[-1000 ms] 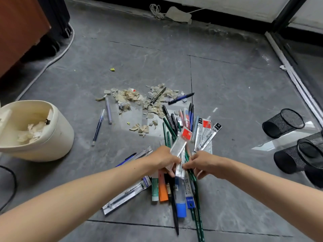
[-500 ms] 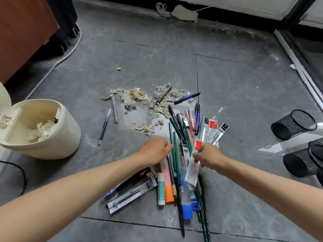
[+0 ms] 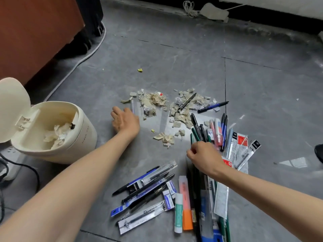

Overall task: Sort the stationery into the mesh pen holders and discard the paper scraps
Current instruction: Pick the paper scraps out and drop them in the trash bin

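Left hand (image 3: 125, 120): fingers loosely extended onto translucent plastic pen (image 3: 132, 107) beside torn beige paper scraps (image 3: 153, 100), grip hidden | right hand (image 3: 204, 158): curled on slim dark-green pencils (image 3: 194, 137) piled on grey tiled floor (image 3: 174, 67) | handling: pens likely light, stiff, smooth, prone to rolling, so pinch mid-barrel; scraps flimsy, scoop toward open cream plastic bin (image 3: 83, 137)

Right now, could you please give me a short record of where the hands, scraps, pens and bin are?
Left hand: open, fingertips by a clear pen at the edge of the scraps
Right hand: fingers curled over the pen pile; grip unclear
Paper scraps: scattered on the floor, some among the pens
Bin: lid open, scraps inside
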Available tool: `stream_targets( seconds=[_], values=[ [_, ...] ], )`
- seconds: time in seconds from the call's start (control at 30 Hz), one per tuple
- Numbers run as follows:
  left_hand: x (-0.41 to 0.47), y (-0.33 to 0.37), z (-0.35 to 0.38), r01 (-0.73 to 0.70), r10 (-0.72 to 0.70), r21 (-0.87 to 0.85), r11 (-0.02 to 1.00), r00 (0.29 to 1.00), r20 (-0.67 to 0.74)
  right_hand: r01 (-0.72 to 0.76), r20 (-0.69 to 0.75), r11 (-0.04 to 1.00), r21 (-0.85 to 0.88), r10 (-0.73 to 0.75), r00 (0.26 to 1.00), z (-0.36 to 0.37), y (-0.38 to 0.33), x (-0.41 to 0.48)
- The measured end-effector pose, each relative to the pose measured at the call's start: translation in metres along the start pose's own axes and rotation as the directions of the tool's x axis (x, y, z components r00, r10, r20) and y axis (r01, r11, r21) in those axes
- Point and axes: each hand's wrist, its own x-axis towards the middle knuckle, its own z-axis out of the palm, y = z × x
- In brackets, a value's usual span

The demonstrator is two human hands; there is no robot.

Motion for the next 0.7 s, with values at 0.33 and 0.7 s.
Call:
stream_targets(
  seconds=[0.33,0.7],
  values=[
    [-0.062,-0.032,-0.010,-0.080,0.071,0.034,0.996,0.975,0.210,0.142,-0.041,0.988,0.058,-0.140,0.989,0.013,-0.028,0.035],
    [-0.082,-0.033,-0.027,-0.106,0.056,0.108,0.989,0.922,0.384,0.137,-0.097,0.974,0.179,-0.121,0.988,0.026,-0.052,0.074]
  ],
)
